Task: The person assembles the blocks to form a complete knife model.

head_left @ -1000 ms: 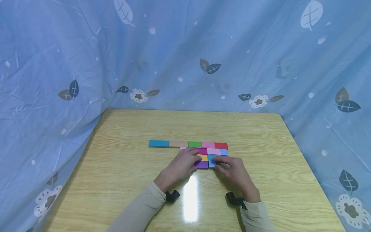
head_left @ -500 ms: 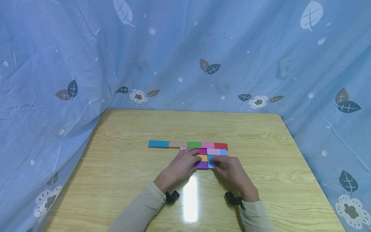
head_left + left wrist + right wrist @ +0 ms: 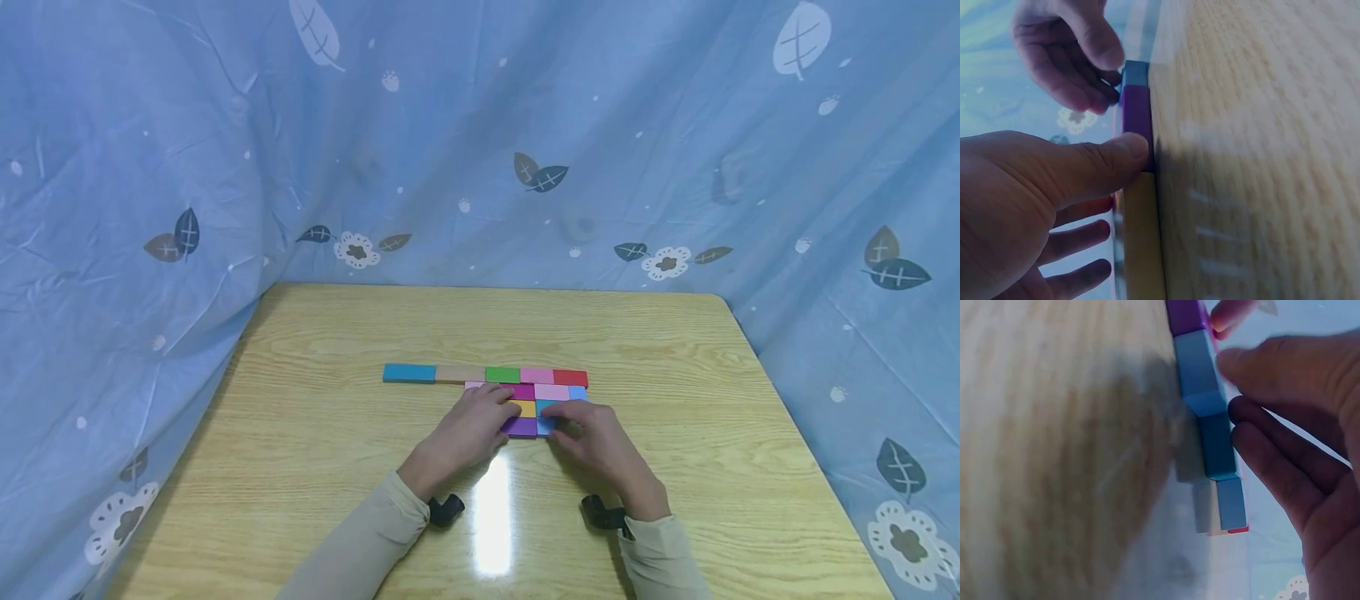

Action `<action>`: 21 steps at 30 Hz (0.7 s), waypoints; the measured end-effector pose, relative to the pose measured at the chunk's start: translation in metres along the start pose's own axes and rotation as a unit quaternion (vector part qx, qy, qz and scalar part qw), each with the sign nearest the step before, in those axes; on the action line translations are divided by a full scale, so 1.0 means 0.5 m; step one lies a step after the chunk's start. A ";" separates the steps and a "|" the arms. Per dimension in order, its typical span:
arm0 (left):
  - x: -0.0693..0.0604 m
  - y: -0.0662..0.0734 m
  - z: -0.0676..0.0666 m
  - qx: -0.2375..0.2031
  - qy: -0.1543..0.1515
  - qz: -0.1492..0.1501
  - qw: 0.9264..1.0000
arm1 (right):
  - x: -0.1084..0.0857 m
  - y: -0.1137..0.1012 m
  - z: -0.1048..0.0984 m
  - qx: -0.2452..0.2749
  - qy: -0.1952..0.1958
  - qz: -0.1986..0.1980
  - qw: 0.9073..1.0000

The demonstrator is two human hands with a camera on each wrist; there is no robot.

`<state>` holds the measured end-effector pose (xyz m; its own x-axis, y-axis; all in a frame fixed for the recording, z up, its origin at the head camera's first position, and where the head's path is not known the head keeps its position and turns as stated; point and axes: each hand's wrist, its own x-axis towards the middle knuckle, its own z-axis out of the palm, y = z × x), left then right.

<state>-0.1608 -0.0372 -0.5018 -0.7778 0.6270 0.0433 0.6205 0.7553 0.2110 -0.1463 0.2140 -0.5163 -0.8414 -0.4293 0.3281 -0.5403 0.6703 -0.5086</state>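
In the head view, flat coloured blocks lie in rows on the table. My left hand (image 3: 467, 427) rests over the left part of the rows, covering some blocks. Its thumb presses the near side of the purple block (image 3: 1136, 112), while the other fingers spread loosely across the top. My right hand (image 3: 603, 440) pinches the light blue block (image 3: 1197, 365) at the near row's right end, thumb on its near edge. That block touches the purple one. Behind it lies a teal block (image 3: 1217, 447), with a yellow block (image 3: 528, 408) to the left.
The back row runs further left, from a blue block (image 3: 409, 373) through tan (image 3: 461, 373), green (image 3: 502, 374) and pink to a red block (image 3: 571, 378). A patterned blue curtain (image 3: 450, 125) hangs behind the wooden table (image 3: 315, 467) and at its sides.
My right hand has shifted slightly left with the light blue block, closing the thin gap to the purple block. My left hand stays in place.
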 end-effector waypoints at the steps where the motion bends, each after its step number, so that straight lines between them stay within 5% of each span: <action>1: -0.001 0.000 -0.002 -0.002 -0.002 -0.002 1.000 | 0.002 0.000 -0.003 0.003 0.003 0.001 1.000; 7: -0.015 -0.019 -0.042 -0.023 0.020 0.000 1.000 | 0.023 0.005 -0.051 0.009 0.047 0.008 0.999; 13: -0.074 -0.087 -0.167 -0.026 0.106 -0.040 0.993 | 0.050 0.016 -0.149 -0.056 0.109 -0.006 0.992; 18: -0.137 -0.154 -0.277 0.021 0.219 -0.076 0.972 | 0.065 0.025 -0.233 -0.106 0.149 -0.005 0.983; 21: -0.166 -0.189 -0.304 0.043 0.290 -0.089 0.952 | 0.070 0.037 -0.260 -0.137 0.162 -0.003 0.977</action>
